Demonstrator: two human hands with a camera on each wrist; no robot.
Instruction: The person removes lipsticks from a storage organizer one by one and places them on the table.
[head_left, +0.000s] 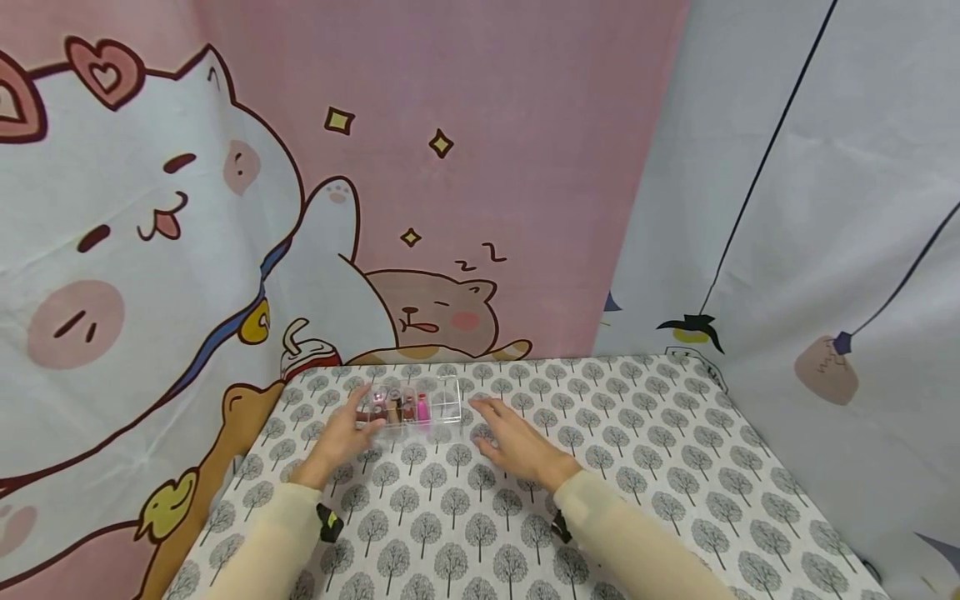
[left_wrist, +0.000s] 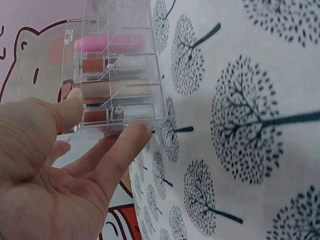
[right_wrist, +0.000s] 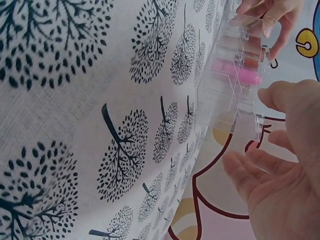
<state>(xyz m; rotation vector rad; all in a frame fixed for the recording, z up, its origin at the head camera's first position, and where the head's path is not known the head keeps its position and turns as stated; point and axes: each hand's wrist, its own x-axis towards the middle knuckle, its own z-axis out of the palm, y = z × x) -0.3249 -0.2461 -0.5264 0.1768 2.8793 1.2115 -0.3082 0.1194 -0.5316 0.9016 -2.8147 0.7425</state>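
Observation:
A clear plastic lipstick organizer [head_left: 447, 421] stands on the table, with several cosmetic tubes in its left compartments. Among them are a bright pink tube [left_wrist: 107, 43], a beige tube [left_wrist: 115, 89] and lip tubes [left_wrist: 95, 116] with reddish-brown parts and clear ends. My left hand [head_left: 341, 437] grips the organizer's left end, thumb at its top edge and fingers along the side. Off the right end, my right hand [head_left: 517, 446] is held with fingers extended and spread, thumb apart, nothing in it. In the right wrist view its fingertips [right_wrist: 235, 165] are near the organizer's vacant compartments.
The table is covered by a white cloth [head_left: 480, 500] printed with grey trees. Behind it hangs a pink curtain [head_left: 525, 167] with cartoon animals; a pale curtain [head_left: 862, 208] lines the right side. The organizer sits toward the table's back edge.

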